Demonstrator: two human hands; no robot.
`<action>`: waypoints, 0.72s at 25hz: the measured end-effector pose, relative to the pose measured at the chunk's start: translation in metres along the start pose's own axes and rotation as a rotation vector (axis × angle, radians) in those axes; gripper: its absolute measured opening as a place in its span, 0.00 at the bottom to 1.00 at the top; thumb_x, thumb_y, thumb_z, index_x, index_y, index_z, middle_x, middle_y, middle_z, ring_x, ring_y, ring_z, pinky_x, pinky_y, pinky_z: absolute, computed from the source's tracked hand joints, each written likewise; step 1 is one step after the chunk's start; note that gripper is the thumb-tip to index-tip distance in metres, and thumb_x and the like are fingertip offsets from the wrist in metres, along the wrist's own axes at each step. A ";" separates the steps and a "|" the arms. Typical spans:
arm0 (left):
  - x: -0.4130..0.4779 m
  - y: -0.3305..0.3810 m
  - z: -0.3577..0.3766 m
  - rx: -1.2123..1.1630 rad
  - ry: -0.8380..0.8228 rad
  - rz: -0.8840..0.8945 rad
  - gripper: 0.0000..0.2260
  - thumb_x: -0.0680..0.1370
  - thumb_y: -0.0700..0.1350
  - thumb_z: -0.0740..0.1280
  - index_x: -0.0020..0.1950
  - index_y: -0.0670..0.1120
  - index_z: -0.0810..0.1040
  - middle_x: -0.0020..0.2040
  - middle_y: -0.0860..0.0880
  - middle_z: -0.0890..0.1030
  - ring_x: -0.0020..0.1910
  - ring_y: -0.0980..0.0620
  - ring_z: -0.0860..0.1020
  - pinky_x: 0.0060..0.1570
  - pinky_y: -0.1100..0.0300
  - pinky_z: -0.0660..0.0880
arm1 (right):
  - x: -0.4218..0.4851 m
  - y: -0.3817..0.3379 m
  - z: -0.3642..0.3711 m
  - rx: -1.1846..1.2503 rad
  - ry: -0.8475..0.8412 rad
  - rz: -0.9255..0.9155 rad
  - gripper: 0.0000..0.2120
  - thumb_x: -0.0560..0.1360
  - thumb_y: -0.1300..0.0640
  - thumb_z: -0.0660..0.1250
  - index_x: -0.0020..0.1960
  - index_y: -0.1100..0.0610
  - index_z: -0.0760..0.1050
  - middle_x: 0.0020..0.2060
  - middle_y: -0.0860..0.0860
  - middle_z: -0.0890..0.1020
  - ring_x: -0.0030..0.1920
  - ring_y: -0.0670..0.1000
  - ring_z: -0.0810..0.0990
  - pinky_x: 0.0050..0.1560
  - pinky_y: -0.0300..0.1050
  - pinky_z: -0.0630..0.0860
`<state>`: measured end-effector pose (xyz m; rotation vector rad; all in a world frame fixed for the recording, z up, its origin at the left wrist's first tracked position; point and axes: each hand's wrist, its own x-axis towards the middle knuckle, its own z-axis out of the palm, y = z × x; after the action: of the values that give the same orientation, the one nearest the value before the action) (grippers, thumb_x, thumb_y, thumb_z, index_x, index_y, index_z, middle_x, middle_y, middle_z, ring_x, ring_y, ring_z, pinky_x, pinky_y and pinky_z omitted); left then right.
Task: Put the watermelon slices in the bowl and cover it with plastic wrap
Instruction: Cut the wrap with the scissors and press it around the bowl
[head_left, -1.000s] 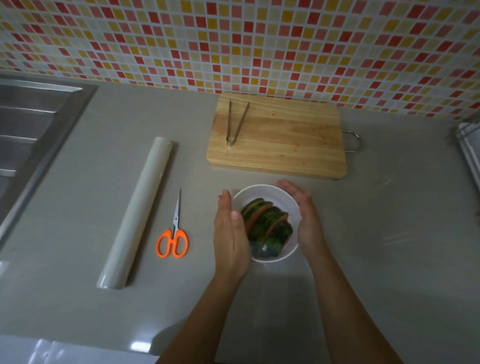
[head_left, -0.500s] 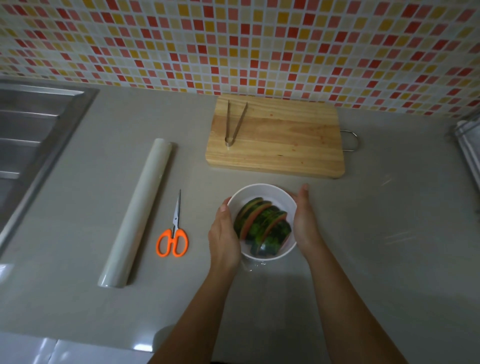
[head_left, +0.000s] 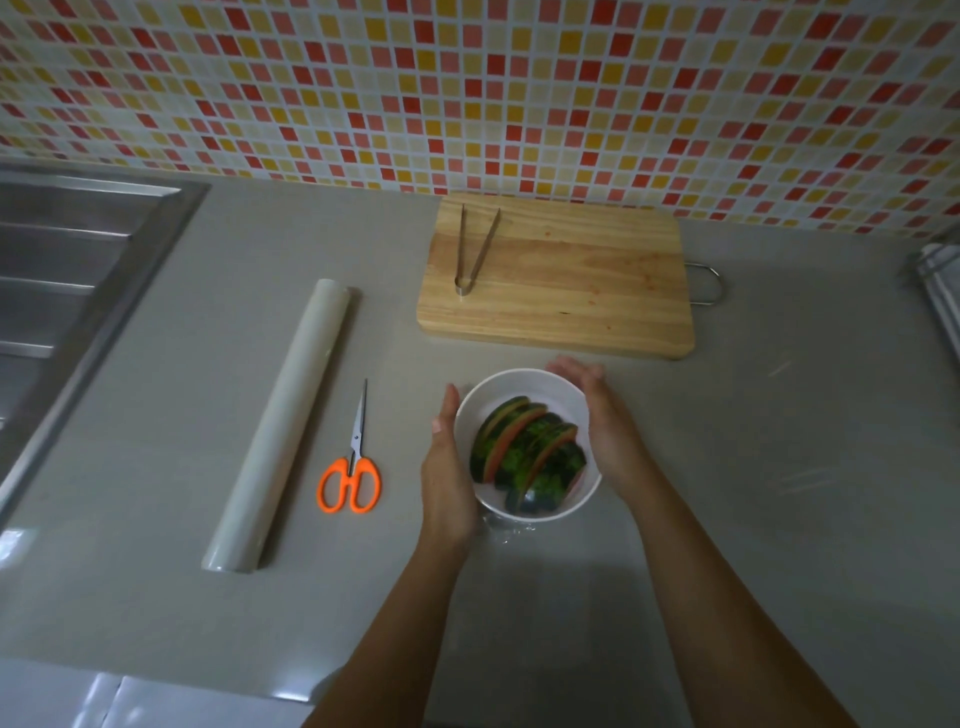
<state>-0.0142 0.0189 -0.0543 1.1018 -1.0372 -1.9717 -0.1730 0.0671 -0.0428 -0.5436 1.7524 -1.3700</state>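
1. Nearest, two forearms reach in, and the left hand (head_left: 449, 467) and right hand (head_left: 608, 431) flank one white bowl (head_left: 519, 382), palms facing each other. It sits directly between them, equally near to both.
2. Left fingers are straight and pressed together, flat against the bowl's left side. Right fingers are also together, only slightly curved around the far-right rim. Neither hand pinches anything.
3. Inside the bowl the watermelon slices (head_left: 530, 457) stand rind-up and overlapping. I count four or five; the overlap hides the exact number.
4. A crinkled bit of clear film (head_left: 506, 530) glints at the bowl's near foot, so the cover seems to be on and the hands are probably smoothing it down.
5. To the left lies one pair of orange-handled scissors (head_left: 350, 467), blades pointing away.
6. Further left is one plastic wrap roll (head_left: 283, 421), its long axis running away from the person, nearer the left hand.
7. Beyond is one wooden cutting board (head_left: 556, 280) carrying one pair of metal tongs (head_left: 475, 249).
8. Far left is one steel sink (head_left: 78, 270).
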 end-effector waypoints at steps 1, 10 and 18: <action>0.001 0.000 0.003 -0.066 -0.022 -0.038 0.18 0.75 0.66 0.54 0.59 0.66 0.77 0.57 0.54 0.82 0.60 0.51 0.78 0.57 0.50 0.75 | 0.000 0.003 0.002 0.033 0.005 0.034 0.23 0.77 0.38 0.45 0.54 0.40 0.77 0.55 0.47 0.81 0.56 0.50 0.79 0.53 0.46 0.75; 0.024 0.018 0.016 0.181 0.163 -0.177 0.23 0.79 0.61 0.53 0.49 0.49 0.82 0.46 0.43 0.84 0.47 0.46 0.82 0.49 0.50 0.79 | 0.002 0.020 0.004 0.079 0.192 0.218 0.22 0.74 0.37 0.50 0.42 0.44 0.80 0.40 0.52 0.83 0.40 0.51 0.83 0.42 0.46 0.77; 0.028 0.018 0.020 0.329 0.252 -0.212 0.27 0.78 0.64 0.51 0.56 0.46 0.78 0.50 0.42 0.82 0.50 0.46 0.81 0.52 0.50 0.77 | 0.003 0.019 0.007 0.136 0.246 0.152 0.14 0.77 0.44 0.50 0.57 0.39 0.72 0.56 0.50 0.77 0.55 0.54 0.77 0.56 0.54 0.76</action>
<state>-0.0414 -0.0063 -0.0421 1.6520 -1.1714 -1.7961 -0.1664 0.0662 -0.0622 -0.1694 1.8352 -1.4827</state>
